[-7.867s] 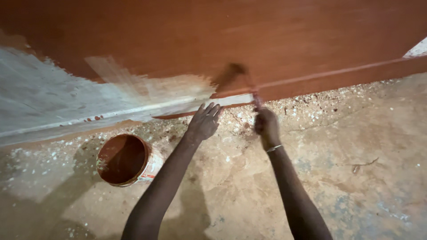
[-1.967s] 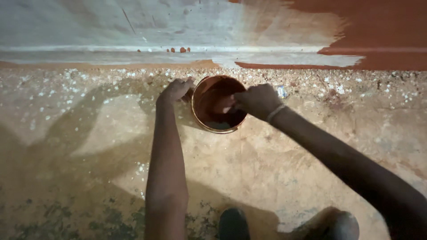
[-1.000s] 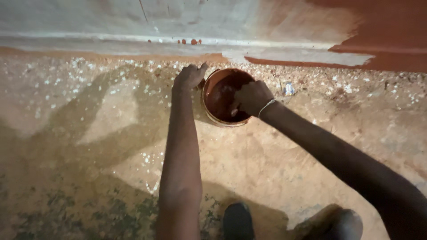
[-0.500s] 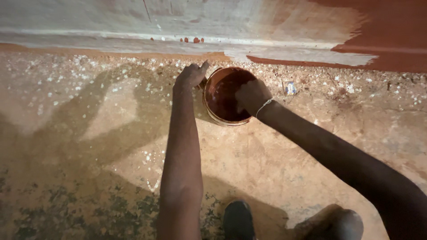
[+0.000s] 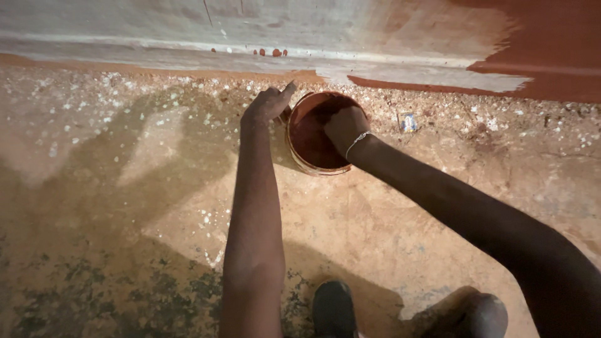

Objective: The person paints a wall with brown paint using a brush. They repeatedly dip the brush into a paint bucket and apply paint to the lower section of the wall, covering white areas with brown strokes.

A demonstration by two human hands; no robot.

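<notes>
Red-brown paint bucket [image 5: 313, 134], left hand [image 5: 266, 103] on rim, right hand [image 5: 344, 125] inside.

We have the paint bucket [image 5: 315, 134] close to the foot of the wall [image 5: 188, 25], only a narrow strip of gritty floor between them, so access from the far side is tight. Our left hand [image 5: 266, 103] sits against the bucket's left rim and blocks that side. Our right hand [image 5: 344, 124] fills much of the bucket mouth; what it holds is hidden. Both forearms cross the near approach. The floor [image 5: 113, 188] left of the bucket is open, as is the stretch to its right, bar a small scrap [image 5: 408, 121] near the wall. A shoe [image 5: 333, 307] sits at the bottom edge
</notes>
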